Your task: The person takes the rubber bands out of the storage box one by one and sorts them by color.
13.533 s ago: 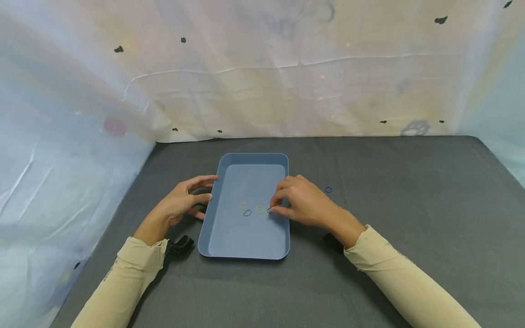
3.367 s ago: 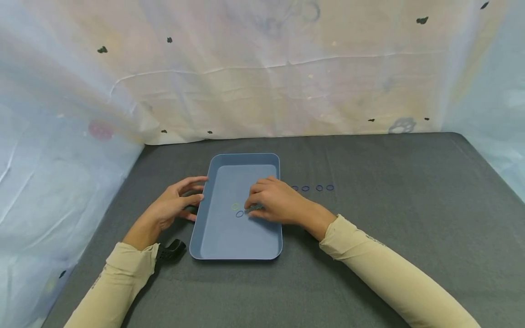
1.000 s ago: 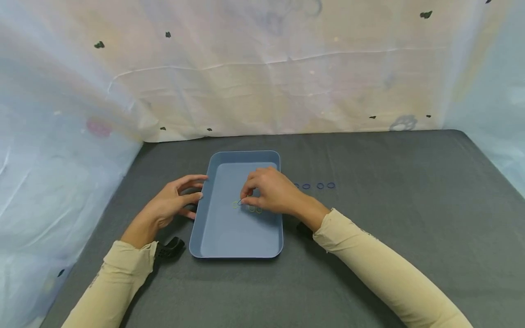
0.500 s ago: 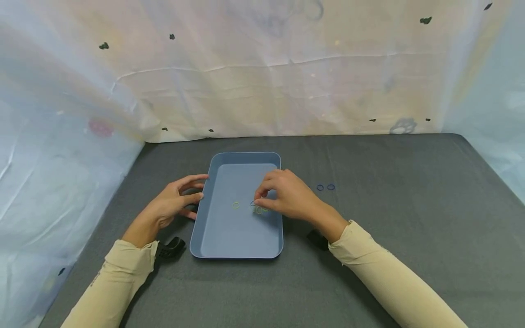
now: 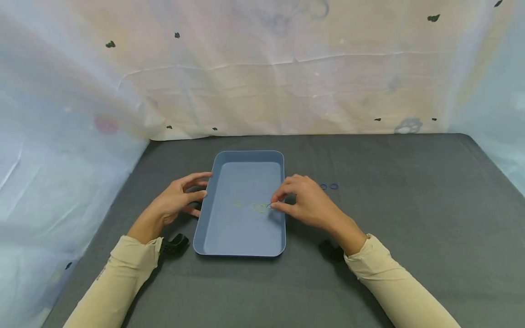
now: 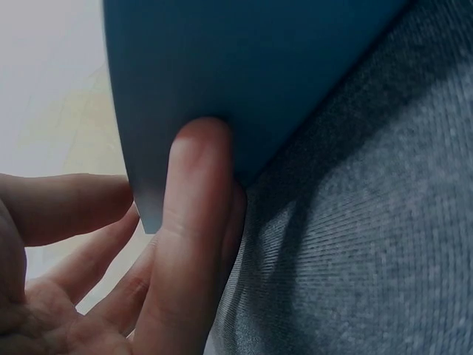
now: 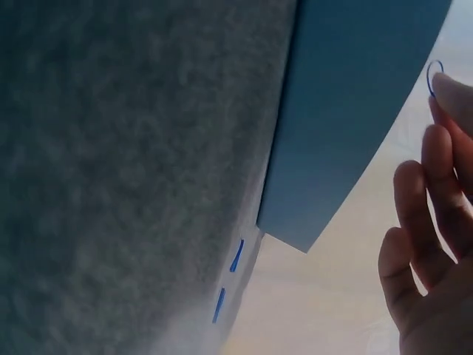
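A blue-grey tray stands on the table. My left hand touches its left outer wall with fairly straight fingers; in the left wrist view one fingertip presses flat on that wall. Over the tray's right side, my right hand pinches a small blue rubber band between thumb and forefinger. That same band sticks up from the fingertips in the right wrist view. Several yellow-green rubber bands lie on the tray floor, one apart to the left.
Blue rubber bands lie in a row on the dark grey tablecloth right of the tray; my right hand hides part of that row. A pale patterned curtain hangs behind the table. Black straps sit at the wrists.
Over the last second my right hand has lifted a blue band from the tray floor and carried it right. Since the oldest frame, more blue bands lie on the table. My left hand stays.
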Demonstrator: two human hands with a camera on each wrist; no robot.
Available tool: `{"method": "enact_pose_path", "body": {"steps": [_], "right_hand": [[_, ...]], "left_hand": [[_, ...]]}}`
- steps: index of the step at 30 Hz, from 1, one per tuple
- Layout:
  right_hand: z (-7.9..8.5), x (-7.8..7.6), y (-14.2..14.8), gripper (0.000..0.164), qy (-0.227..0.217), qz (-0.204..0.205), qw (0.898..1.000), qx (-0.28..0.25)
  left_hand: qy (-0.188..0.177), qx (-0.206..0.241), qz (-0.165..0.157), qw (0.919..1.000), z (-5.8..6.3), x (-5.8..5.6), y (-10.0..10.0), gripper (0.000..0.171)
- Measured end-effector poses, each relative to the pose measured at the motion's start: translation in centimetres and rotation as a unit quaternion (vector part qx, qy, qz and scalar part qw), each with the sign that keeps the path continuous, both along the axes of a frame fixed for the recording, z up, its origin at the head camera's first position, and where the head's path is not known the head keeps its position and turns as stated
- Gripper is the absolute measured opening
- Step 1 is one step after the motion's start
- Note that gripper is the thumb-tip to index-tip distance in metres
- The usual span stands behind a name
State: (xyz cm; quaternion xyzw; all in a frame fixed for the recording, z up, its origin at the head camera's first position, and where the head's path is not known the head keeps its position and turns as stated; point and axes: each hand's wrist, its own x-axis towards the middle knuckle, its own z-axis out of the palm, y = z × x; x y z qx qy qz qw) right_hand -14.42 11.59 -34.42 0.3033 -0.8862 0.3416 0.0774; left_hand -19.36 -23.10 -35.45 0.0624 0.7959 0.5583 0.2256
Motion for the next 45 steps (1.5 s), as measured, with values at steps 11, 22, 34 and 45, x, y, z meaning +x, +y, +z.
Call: {"method": "enact_pose_path", "body": {"steps": [11, 22, 34, 45], "right_hand": [[0.2, -0.2, 1.0, 0.004, -0.011, -0.021, 1.000, 0.001], [0.7, -0.5, 2.2, 0.004, -0.038, -0.060, 0.997, -0.005], [1.0, -1.3, 4.4, 0.006, -0.043, -0.076, 0.996, 0.005], [1.0, -1.9, 6.3, 0.005, -0.048, -0.109, 0.992, 0.029]], "left_hand": [[-0.004, 0.002, 0.003, 1.0000, -0.5, 0.0, -0.1, 0.061], [0.004, -0.007, 0.000, 1.0000, 0.0, 0.5, -0.9, 0.061], [0.001, -0.003, -0.002, 1.0000, 0.3, 0.6, -1.2, 0.061], [0.001, 0.004, -0.001, 1.0000, 0.0, 0.7, -0.7, 0.061]]}}
